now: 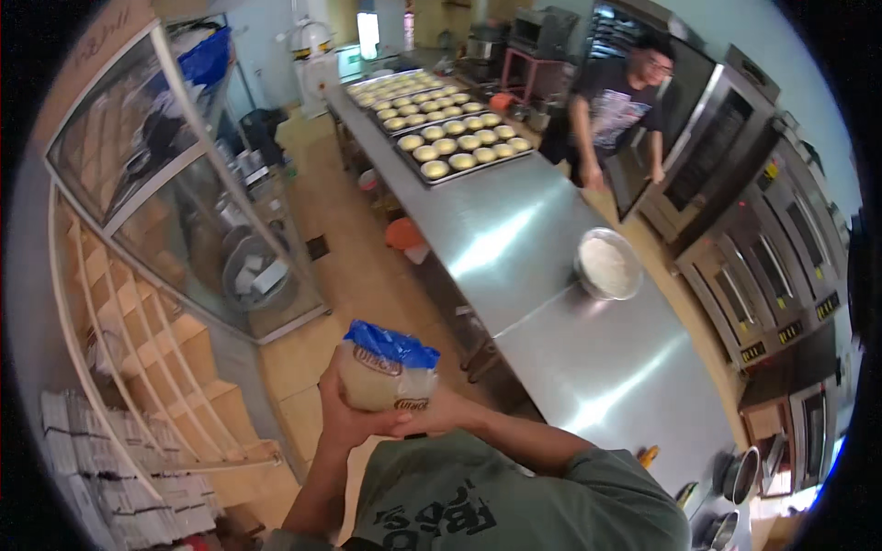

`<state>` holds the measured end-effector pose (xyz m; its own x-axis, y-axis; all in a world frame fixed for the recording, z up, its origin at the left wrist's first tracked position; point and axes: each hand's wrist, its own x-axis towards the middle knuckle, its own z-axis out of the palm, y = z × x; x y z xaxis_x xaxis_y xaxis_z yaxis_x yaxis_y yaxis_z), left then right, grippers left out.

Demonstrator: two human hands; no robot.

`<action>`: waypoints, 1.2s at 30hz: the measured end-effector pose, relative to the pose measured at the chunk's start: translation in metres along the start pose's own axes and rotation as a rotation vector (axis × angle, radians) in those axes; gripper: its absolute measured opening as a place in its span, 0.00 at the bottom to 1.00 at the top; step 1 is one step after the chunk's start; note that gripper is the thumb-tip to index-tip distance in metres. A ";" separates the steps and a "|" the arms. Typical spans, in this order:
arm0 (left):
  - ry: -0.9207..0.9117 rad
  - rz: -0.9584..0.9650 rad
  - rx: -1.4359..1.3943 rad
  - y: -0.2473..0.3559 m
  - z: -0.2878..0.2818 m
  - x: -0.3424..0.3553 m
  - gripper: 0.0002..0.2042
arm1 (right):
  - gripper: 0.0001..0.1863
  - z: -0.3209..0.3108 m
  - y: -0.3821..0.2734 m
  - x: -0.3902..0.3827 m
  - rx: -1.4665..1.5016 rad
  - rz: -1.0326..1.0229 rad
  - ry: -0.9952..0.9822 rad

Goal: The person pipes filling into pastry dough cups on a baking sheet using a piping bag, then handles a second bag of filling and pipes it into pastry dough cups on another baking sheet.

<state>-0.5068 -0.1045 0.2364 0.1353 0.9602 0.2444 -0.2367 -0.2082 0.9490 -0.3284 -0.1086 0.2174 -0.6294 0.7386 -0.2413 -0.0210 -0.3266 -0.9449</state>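
Note:
My left hand (354, 413) grips a plastic bag (386, 372) with a blue top and pale contents at the lower middle, in front of my body. My right hand (430, 413) holds the bag from its other side, its fingers largely hidden. To the right of the bag stretches the steel table (597, 363), with a metal bowl of white powder (608, 262) near its far edge.
Trays of pale round pastries (459, 147) line the table's far end. Another person (616, 119) stands right of it at an open oven door. Deck ovens (763, 257) line the right; a glass cabinet (119, 156), railed steps (165, 367) and stacked flat bundles (92, 459) are left.

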 end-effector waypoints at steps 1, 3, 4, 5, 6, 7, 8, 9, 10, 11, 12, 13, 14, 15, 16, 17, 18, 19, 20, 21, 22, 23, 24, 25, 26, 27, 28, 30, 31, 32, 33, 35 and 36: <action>0.028 -0.009 0.002 0.001 -0.010 0.010 0.43 | 0.36 -0.001 -0.010 0.011 0.036 0.005 0.044; 0.018 -0.004 0.085 -0.006 -0.032 0.031 0.43 | 0.38 -0.005 0.004 0.042 0.051 -0.132 0.090; -0.011 0.007 0.141 -0.013 -0.038 0.043 0.44 | 0.39 -0.013 0.014 0.057 0.052 -0.267 0.166; -0.043 0.016 0.197 -0.018 -0.043 0.056 0.44 | 0.40 -0.023 0.022 0.071 0.054 -0.403 0.246; -0.032 0.011 0.205 -0.020 -0.046 0.071 0.44 | 0.40 -0.035 0.029 0.084 0.062 -0.398 0.233; -0.046 0.001 0.232 -0.023 -0.047 0.085 0.45 | 0.41 -0.046 0.033 0.097 0.114 -0.411 0.246; -0.061 -0.009 0.259 -0.025 -0.048 0.100 0.46 | 0.42 -0.059 0.035 0.109 0.166 -0.424 0.260; -0.079 -0.018 0.285 -0.029 -0.047 0.115 0.47 | 0.43 -0.072 0.037 0.121 0.218 -0.437 0.276; -0.068 -0.023 0.294 -0.034 -0.045 0.130 0.47 | 0.43 -0.087 0.038 0.131 0.225 -0.434 0.264; -0.069 -0.037 0.313 -0.038 -0.042 0.148 0.48 | 0.43 -0.101 0.030 0.142 0.129 -0.449 0.273; -0.071 -0.051 0.332 -0.043 -0.039 0.166 0.49 | 0.44 -0.116 0.021 0.154 0.034 -0.466 0.283; -0.075 -0.065 0.352 -0.048 -0.036 0.185 0.50 | 0.44 -0.133 0.014 0.166 -0.062 -0.484 0.294; -0.073 -0.067 0.365 -0.058 -0.035 0.204 0.50 | 0.44 -0.152 0.008 0.178 -0.051 -0.490 0.288; -0.091 -0.076 0.384 -0.073 -0.034 0.224 0.50 | 0.44 -0.172 0.002 0.190 -0.084 -0.454 0.273; -0.118 -0.085 0.401 -0.086 -0.034 0.245 0.50 | 0.45 -0.190 -0.007 0.201 -0.116 -0.420 0.267; -0.149 -0.094 0.417 -0.096 -0.032 0.266 0.50 | 0.45 -0.207 -0.016 0.211 -0.149 -0.387 0.264; -0.161 -0.094 0.440 -0.103 -0.029 0.286 0.50 | 0.45 -0.224 -0.023 0.225 -0.130 -0.404 0.267; -0.139 -0.121 0.398 -0.110 -0.026 0.302 0.48 | 0.45 -0.237 -0.029 0.236 -0.146 -0.411 0.286; -0.118 -0.148 0.355 -0.117 -0.022 0.318 0.46 | 0.46 -0.251 -0.034 0.247 -0.162 -0.417 0.306; -0.102 -0.179 0.299 -0.127 -0.020 0.336 0.44 | 0.46 -0.264 -0.040 0.256 -0.185 -0.413 0.337; -0.122 -0.184 0.303 -0.139 -0.019 0.358 0.44 | 0.46 -0.282 -0.049 0.267 -0.175 -0.416 0.356; -0.060 -0.178 0.247 -0.149 -0.018 0.371 0.41 | 0.47 -0.294 -0.058 0.272 -0.250 -0.403 0.381; 0.005 -0.173 0.190 -0.158 -0.019 0.382 0.39 | 0.47 -0.305 -0.068 0.276 -0.327 -0.387 0.404; 0.075 -0.168 0.133 -0.163 -0.021 0.393 0.37 | 0.48 -0.313 -0.077 0.280 -0.405 -0.367 0.422; 0.075 -0.176 0.128 -0.167 -0.019 0.404 0.37 | 0.48 -0.323 -0.089 0.279 -0.404 -0.357 0.423; 0.112 -0.230 0.044 -0.169 -0.021 0.414 0.36 | 0.49 -0.331 -0.102 0.278 -0.366 -0.391 0.399; 0.147 -0.270 -0.037 -0.173 -0.024 0.433 0.34 | 0.50 -0.343 -0.116 0.284 -0.333 -0.439 0.372; 0.184 -0.298 -0.118 -0.178 -0.024 0.467 0.33 | 0.52 -0.368 -0.131 0.300 -0.305 -0.493 0.340; 0.158 -0.274 -0.132 -0.179 -0.023 0.481 0.33 | 0.53 -0.375 -0.130 0.307 -0.189 -0.513 0.335; 0.131 -0.251 -0.143 -0.181 -0.020 0.496 0.33 | 0.54 -0.381 -0.128 0.314 -0.072 -0.533 0.331; 0.101 -0.239 -0.154 -0.182 -0.016 0.506 0.33 | 0.55 -0.384 -0.125 0.317 0.053 -0.546 0.333; 0.045 -0.088 -0.026 -0.185 -0.009 0.526 0.35 | 0.54 -0.388 -0.122 0.327 0.079 -0.449 0.307; -0.106 -0.035 0.074 -0.181 -0.008 0.542 0.36 | 0.52 -0.394 -0.117 0.331 0.085 -0.350 0.290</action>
<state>-0.3987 0.4547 0.1953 0.2438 0.9428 0.2273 -0.1587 -0.1924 0.9684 -0.2284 0.4068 0.1611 -0.3300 0.9436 0.0255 -0.2651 -0.0667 -0.9619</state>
